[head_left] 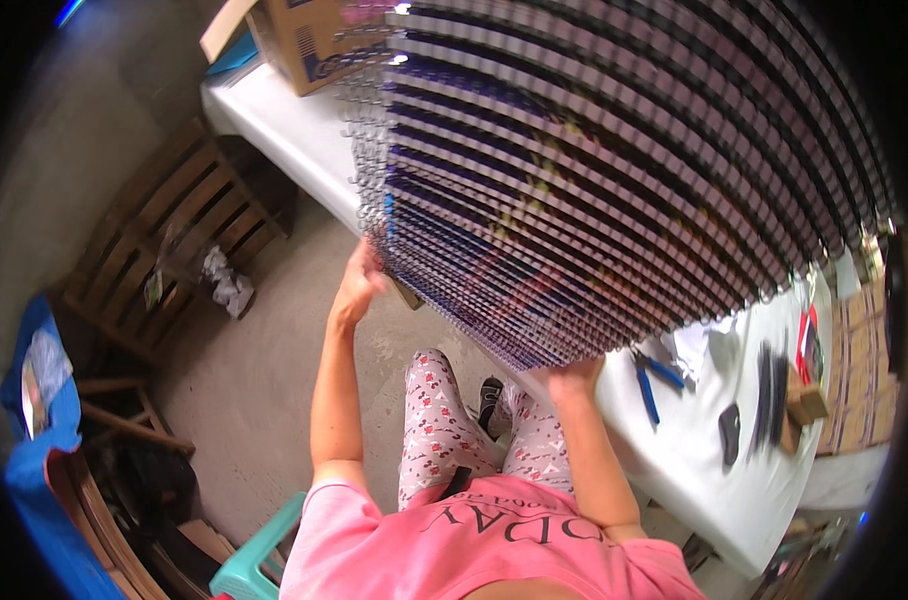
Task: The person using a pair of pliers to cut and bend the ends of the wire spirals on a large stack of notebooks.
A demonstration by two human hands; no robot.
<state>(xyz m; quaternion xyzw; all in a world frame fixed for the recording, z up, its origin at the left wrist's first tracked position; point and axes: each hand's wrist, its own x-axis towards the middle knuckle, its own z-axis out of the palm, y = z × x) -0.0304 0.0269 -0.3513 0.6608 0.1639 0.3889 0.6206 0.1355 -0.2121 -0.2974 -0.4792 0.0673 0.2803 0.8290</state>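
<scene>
A large panel of many dark strips (574, 200) rises in front of me and fills the upper right. Paler rows show between the strips, with purple, blue and reddish patches, and small metal loops run down its left side. At the panel's lower left corner, my left hand (359, 282) is closed on the edge, slightly blurred. My right hand (574, 378) grips the bottom edge, its fingertips hidden behind or under the strips. The panel is tilted and partly above the white-covered table (284, 130).
Blue-handled pliers (659, 385), a dark oval object (729, 433), black strips (771, 395) and a small wooden block (804, 400) lie on the table's right part. A cardboard box (309, 45) stands at its far left. A wooden pallet (174, 235) and a green chair (259, 550) are leftward.
</scene>
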